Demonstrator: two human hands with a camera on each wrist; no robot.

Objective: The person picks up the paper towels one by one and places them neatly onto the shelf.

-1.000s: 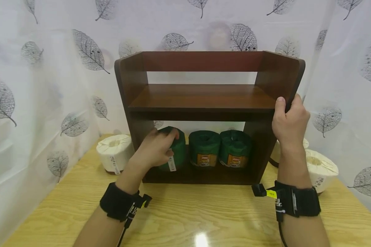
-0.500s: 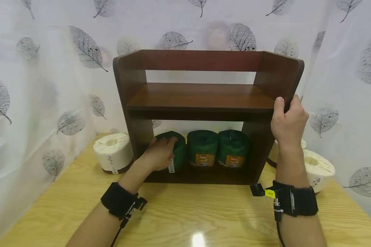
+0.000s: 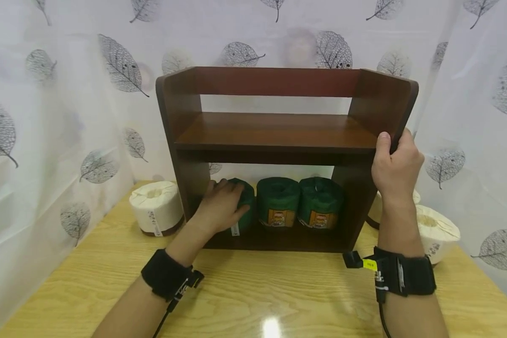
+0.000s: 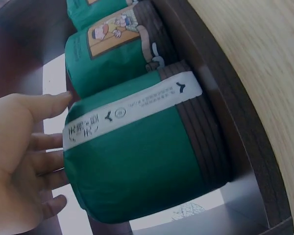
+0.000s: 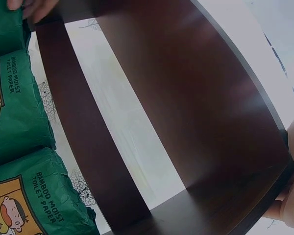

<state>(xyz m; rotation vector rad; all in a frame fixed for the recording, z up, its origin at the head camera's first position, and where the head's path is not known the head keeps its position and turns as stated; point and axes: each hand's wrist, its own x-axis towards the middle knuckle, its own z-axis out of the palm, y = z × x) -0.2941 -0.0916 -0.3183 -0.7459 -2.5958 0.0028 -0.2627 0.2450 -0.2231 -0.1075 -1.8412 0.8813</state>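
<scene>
I had the left hand (image 3: 221, 206) at the top of the left green roll (image 4: 137, 161), fingers apart and not clasped round it, and that roll stood below them at the left end of the wooden shelf's (image 3: 274, 82) bottom tier, just beside the middle green roll (image 3: 277, 199). My right hand (image 3: 396, 164) was clamped on the shelf's right front edge, thumb inward. I had headroom between the rolls and the board (image 3: 274, 130) above, and the table (image 3: 304, 286) extended forward of the shelf's bottom edge.
</scene>
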